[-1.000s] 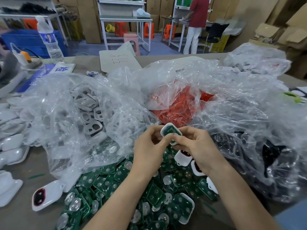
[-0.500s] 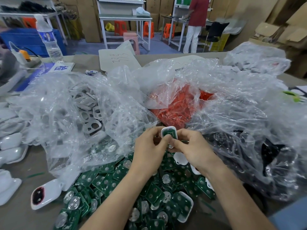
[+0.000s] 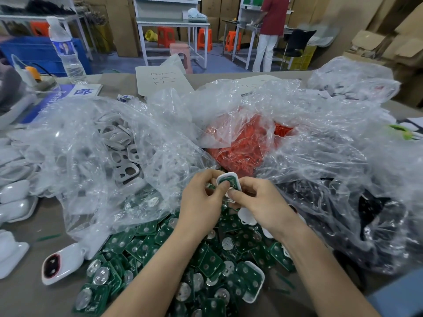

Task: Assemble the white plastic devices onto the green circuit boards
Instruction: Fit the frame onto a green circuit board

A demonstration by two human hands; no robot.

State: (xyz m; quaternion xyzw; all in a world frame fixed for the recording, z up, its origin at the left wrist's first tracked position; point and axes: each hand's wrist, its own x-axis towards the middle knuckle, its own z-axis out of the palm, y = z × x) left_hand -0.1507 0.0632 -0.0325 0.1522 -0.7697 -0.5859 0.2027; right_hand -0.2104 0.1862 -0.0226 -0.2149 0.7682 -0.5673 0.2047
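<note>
Crinkled clear plastic bags (image 3: pixel 320 145) are sprawling across the grey table (image 3: pixel 27 294), one showing pale rounded frames, another glossy red parts. In front of them a loose heap of flat green circuit boards (image 3: pixel 206 266) with silvery round contacts is lying beneath the person's wrists. Just above that heap the left hand (image 3: pixel 201 202) and right hand (image 3: pixel 263 202) are working close together, fingers curled, both pinching one small rounded white plastic shell (image 3: pixel 230 179) with a green board seated in it. The shell is poking up between the two thumbs, its smooth rim showing.
</note>
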